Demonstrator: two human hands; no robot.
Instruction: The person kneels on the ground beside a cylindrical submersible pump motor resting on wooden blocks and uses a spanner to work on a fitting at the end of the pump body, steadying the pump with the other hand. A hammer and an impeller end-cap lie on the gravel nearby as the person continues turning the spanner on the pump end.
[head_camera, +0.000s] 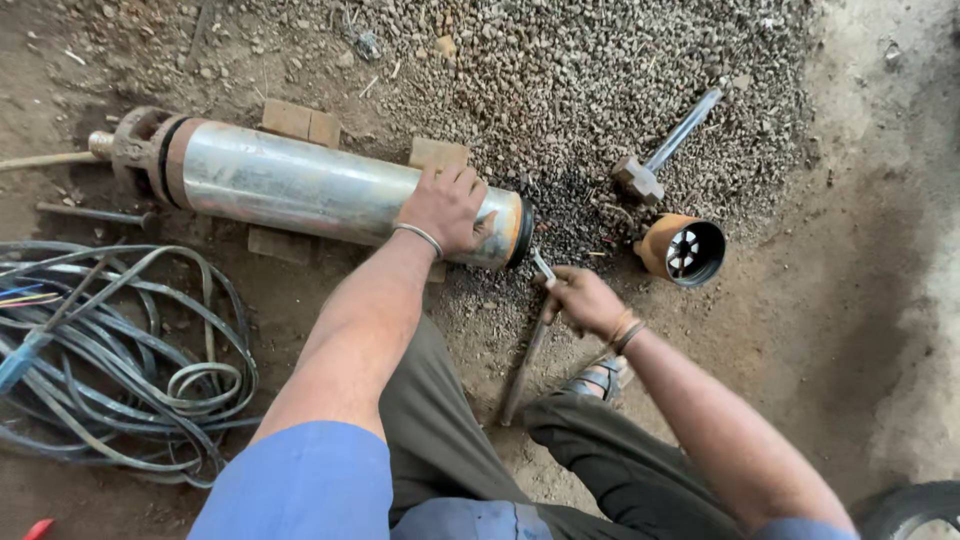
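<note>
In the head view, the metal cylinder (300, 185) lay on the ground in front of the person, with its long axis running left to right. The left hand (445, 207) pressed flat on its right end. The right hand (585, 298), just beside that end, was closed around a long metal bar (527, 350).

L hand (447, 205) flat, palm down; R hand (583, 298) fist, fingers curled.
</note>
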